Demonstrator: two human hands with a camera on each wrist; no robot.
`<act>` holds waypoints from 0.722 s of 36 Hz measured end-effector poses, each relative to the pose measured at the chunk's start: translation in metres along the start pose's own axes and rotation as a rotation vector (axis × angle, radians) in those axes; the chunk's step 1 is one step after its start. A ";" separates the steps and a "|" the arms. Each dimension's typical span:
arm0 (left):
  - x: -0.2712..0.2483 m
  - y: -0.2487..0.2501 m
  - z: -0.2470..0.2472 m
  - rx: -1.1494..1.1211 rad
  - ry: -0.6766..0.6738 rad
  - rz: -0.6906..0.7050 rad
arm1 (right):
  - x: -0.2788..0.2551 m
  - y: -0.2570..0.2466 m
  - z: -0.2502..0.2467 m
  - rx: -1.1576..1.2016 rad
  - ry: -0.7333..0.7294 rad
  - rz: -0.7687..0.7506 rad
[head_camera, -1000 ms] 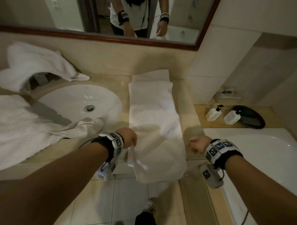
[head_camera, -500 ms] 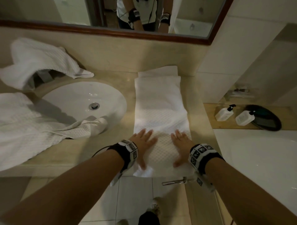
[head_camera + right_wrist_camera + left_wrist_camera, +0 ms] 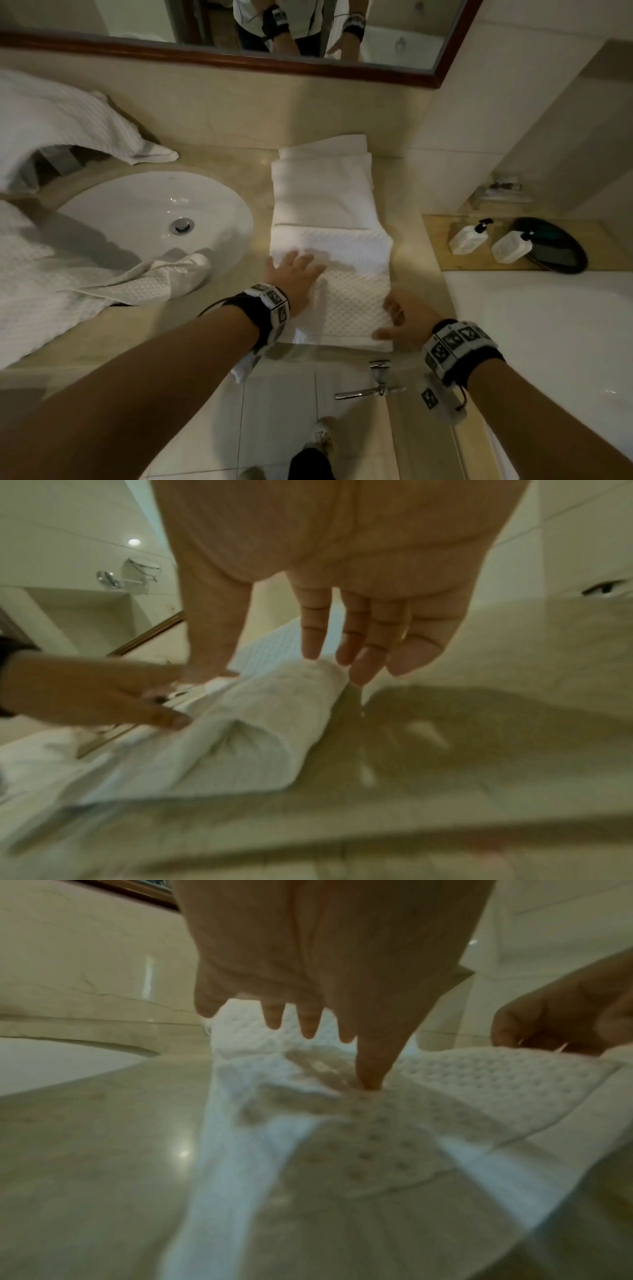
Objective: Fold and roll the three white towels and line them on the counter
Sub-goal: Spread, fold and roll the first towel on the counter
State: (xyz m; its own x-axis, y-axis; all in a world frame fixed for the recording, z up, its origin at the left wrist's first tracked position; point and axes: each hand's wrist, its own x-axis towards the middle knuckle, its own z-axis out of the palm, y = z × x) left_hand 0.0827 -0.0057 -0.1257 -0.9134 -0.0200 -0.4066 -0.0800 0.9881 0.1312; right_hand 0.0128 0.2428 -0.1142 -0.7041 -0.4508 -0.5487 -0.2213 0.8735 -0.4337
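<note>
A white waffle towel (image 3: 342, 212), folded into a long strip, lies on the beige counter (image 3: 222, 308) right of the sink. My left hand (image 3: 296, 274) rests flat on its near left part, fingers spread; the left wrist view shows the thumb (image 3: 368, 1080) pressing into the towel (image 3: 479, 1074). My right hand (image 3: 397, 318) is at the towel's near right edge. There its straight fingers (image 3: 342, 642) touch the folded edge of the towel (image 3: 267, 710). A second white towel (image 3: 68, 120) lies crumpled at the back left. A third towel (image 3: 68, 281) lies at the left, one corner in the sink.
The round white sink (image 3: 154, 212) sits left of the strip, under a wood-framed mirror (image 3: 308, 68). Lower at the right, two white pump bottles (image 3: 467, 236) and a dark round tray (image 3: 555, 246) stand on a ledge beside the bathtub (image 3: 548, 342). A metal handle (image 3: 373, 387) sticks out below the counter's front edge.
The towel's near end, which hung over the counter's front edge, now lies on the counter. Both hands let go of it and pressed flat; the right hand then moved to the right edge.
</note>
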 end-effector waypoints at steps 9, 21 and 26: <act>-0.041 -0.002 0.020 -0.110 -0.093 0.280 | -0.017 0.003 0.032 -0.288 -0.027 -0.102; -0.071 -0.011 0.031 0.010 0.063 0.340 | -0.043 -0.003 0.032 -0.034 0.230 -0.113; -0.078 -0.012 0.027 0.028 0.016 0.289 | -0.047 -0.008 0.035 -0.245 0.185 -0.036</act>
State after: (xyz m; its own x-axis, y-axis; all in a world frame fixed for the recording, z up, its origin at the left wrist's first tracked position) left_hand 0.1662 -0.0115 -0.1202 -0.9027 0.2609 -0.3420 0.1955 0.9570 0.2142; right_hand 0.0716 0.2502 -0.1100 -0.7988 -0.4609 -0.3865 -0.3889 0.8859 -0.2528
